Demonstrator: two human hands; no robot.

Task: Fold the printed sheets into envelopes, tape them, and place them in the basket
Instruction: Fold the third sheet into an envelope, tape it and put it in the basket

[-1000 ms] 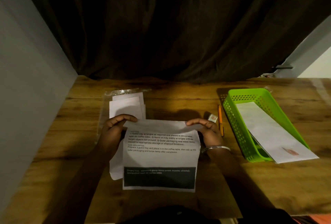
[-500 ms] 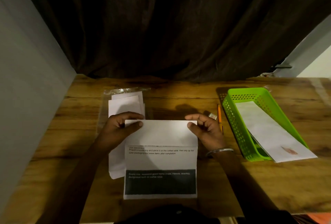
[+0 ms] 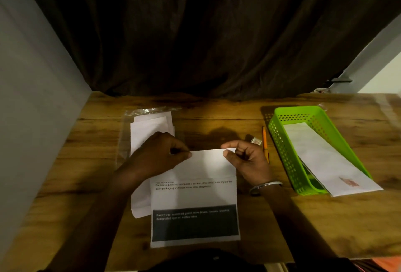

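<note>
A printed sheet (image 3: 194, 198) lies on the wooden table in front of me, its top part folded down over the text, a dark band near its lower edge. My left hand (image 3: 156, 156) pinches the fold's top left edge. My right hand (image 3: 247, 158) pinches the top right corner. A green basket (image 3: 280, 141) stands at the right with a white envelope (image 3: 325, 158) lying in it and sticking out over its near end. A small tape roll (image 3: 256, 140) sits just beyond my right hand.
White envelopes (image 3: 149, 128) lie on a clear plastic sleeve (image 3: 130, 117) at the left, partly under my left hand. An orange pen (image 3: 265, 141) lies between my right hand and the basket. A dark curtain hangs behind the table, a grey wall at the left.
The sheet's top part has been folded down toward me, covering the upper text. Both hands moved inward along the fold, the left hand now lying over its left end.
</note>
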